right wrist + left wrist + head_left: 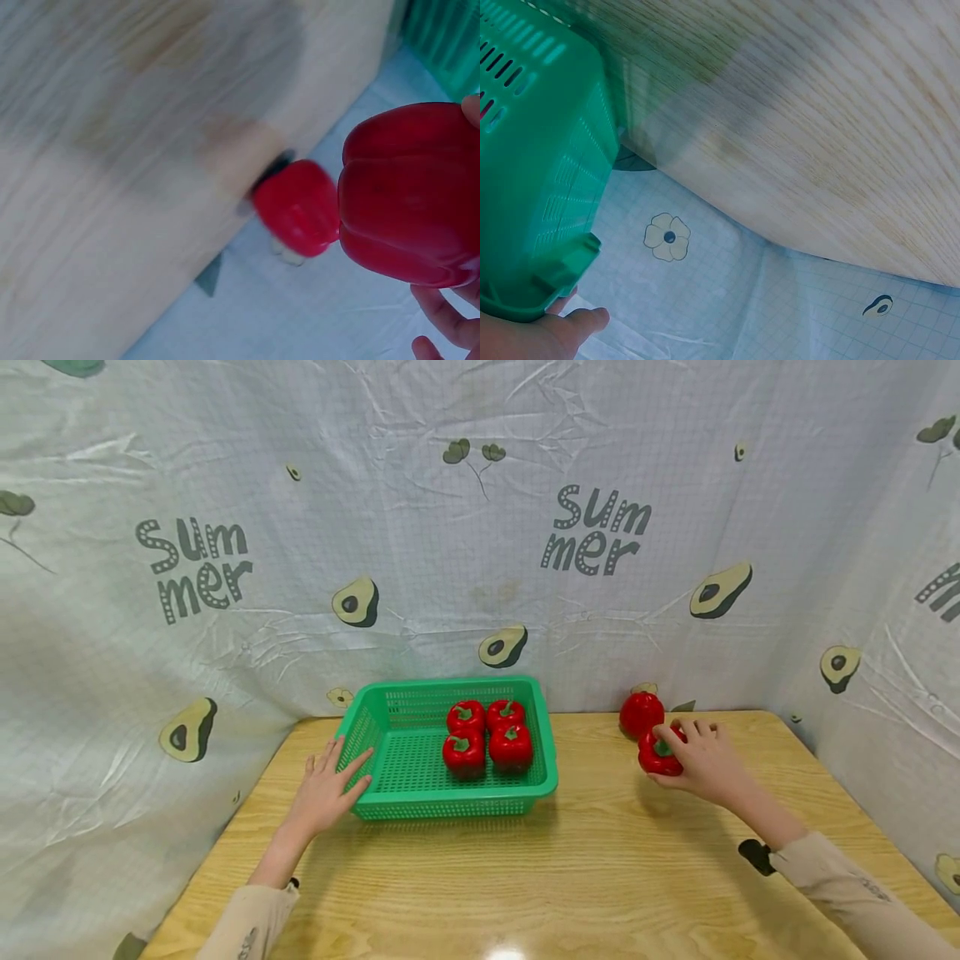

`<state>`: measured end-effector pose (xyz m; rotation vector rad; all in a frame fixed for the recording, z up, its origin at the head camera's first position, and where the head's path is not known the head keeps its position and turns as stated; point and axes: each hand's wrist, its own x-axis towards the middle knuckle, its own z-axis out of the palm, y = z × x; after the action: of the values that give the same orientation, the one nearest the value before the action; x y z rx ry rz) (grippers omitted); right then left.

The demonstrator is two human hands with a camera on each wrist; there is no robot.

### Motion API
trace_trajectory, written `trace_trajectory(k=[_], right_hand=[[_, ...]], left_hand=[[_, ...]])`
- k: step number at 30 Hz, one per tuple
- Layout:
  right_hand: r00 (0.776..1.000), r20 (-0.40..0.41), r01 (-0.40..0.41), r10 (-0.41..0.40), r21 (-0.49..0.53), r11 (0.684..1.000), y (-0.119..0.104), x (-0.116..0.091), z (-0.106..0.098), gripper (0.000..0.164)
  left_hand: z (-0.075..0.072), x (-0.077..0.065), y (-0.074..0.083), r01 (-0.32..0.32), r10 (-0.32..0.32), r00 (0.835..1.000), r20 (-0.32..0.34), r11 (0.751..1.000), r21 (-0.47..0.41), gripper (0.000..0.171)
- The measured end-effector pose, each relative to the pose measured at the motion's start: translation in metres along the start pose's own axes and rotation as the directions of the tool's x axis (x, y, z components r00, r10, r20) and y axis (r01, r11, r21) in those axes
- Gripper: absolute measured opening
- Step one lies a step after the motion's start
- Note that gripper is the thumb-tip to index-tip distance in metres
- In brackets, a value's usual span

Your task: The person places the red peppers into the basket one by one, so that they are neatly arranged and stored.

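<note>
My right hand [703, 762] grips a red bell pepper [654, 762] near its green stem, fingers and thumb round its sides. Large in the right wrist view, this bell pepper [412, 199] is tilted, with fingertips at its edge. Just behind it another red bell pepper [641, 714] rests at the back of the table. On the far side, my left hand [322, 789] lies with spread, straight fingers at the left rim of a green plastic basket [450, 793]. Several red bell peppers [512, 747] stand grouped in the basket's right half, stems up.
The wooden table [480, 877] runs back to a pale curtain [420, 527] printed with avocados, which also closes off both sides. Bare basket floor [408, 760] shows to the left of the grouped peppers.
</note>
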<state>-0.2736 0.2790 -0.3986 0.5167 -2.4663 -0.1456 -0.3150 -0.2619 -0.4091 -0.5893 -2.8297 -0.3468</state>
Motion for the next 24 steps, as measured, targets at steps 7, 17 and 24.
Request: trace_trajectory(k=[7, 17, 24], right_hand=[[0.997, -0.067, 0.048, -0.049, -0.007, 0.999, -0.011, 0.017, -0.007, 0.071], [0.999, -0.005, 0.032, -0.032, 0.041, 0.999, -0.028, 0.038, -0.016, 0.080], [0.997, -0.045, 0.064, -0.061, 0.076, 0.995, -0.040, 0.054, -0.017, 0.080]], left_hand=[[0.000, 0.000, 0.001, 0.000, 0.000, 1.000, 0.002, 1.000, -0.002, 0.047], [-0.001, 0.000, 0.001, -0.001, 0.001, 1.000, -0.003, 1.000, -0.004, 0.047], [0.000, 0.001, -0.001, 0.003, -0.003, 1.000, 0.009, 1.000, -0.008, 0.048]])
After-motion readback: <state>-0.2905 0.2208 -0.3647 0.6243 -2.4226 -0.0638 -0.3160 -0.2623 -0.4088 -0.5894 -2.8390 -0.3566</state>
